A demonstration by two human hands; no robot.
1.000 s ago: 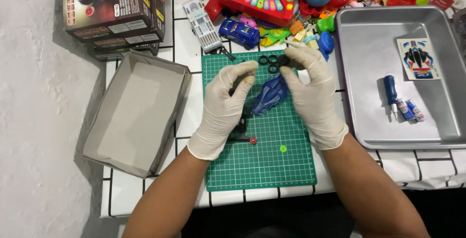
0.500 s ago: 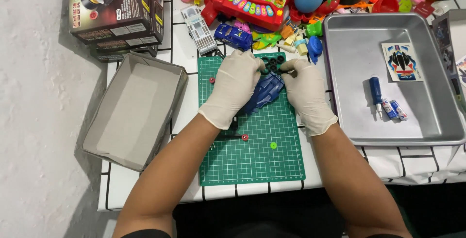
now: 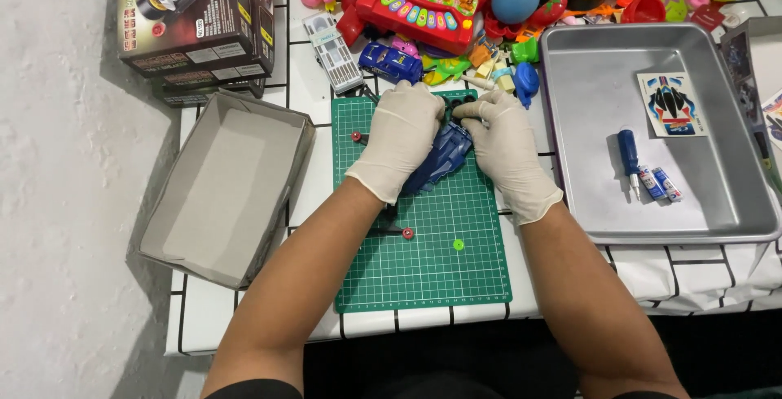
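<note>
Centrally, a dark blue toy car body (image 3: 440, 159) lies at the twelve o'clock end of the green cutting mat (image 3: 423, 269), gripped between the gloved left hand (image 3: 399, 138) at nine o'clock and right hand (image 3: 505, 142) at three o'clock, both curled closed on it.

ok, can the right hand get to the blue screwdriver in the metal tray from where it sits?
Probably yes. The right hand rests on the blue toy car body on the green mat, and the blue screwdriver lies loose in the open metal tray just to its right. Only the low tray rim lies between.
</note>
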